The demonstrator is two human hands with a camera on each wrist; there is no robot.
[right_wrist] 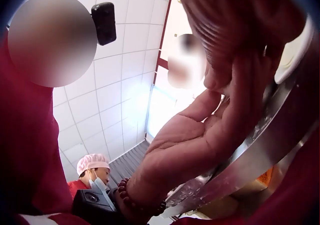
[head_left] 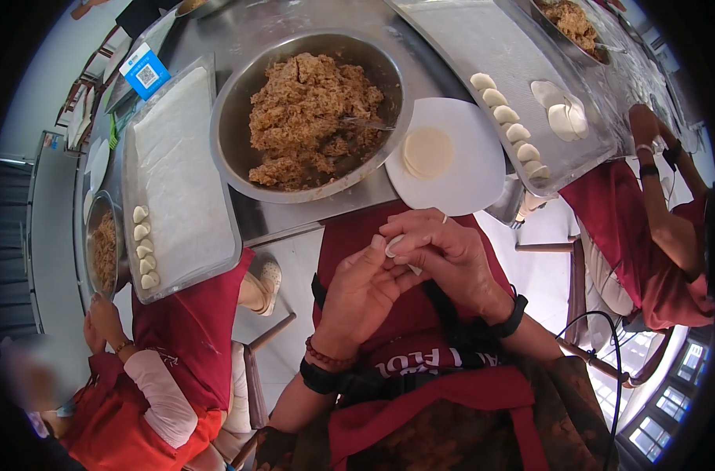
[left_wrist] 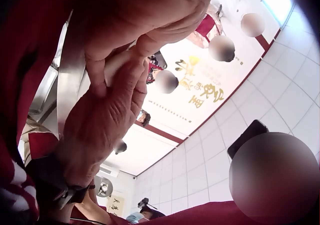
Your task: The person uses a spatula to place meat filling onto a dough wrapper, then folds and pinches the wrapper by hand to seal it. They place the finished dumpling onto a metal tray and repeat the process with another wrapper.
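Both hands come together in front of the apron, just below the table's near edge in the head view. Between them is a small white dumpling (head_left: pixel 394 246), mostly covered by fingers. My left hand (head_left: pixel 363 289) holds it from the left, thumb pointing up. My right hand (head_left: pixel 452 259) pinches its edge from the right, fingers bent over it. Beyond the hands, a white plate (head_left: pixel 483 173) carries a short stack of round dough wrappers (head_left: pixel 426 153). A large steel bowl (head_left: pixel 233 94) of minced filling (head_left: pixel 310 110) stands to its left, with a utensil (head_left: pixel 365 123) stuck in.
At left lies a lined tray (head_left: pixel 177 149) with a row of dumplings (head_left: pixel 144 246) and a blue QR-code card (head_left: pixel 145 74) behind. Another tray (head_left: pixel 467 39) at right holds more dumplings (head_left: pixel 507 115) and loose wrappers (head_left: pixel 561 114). People work close on both sides.
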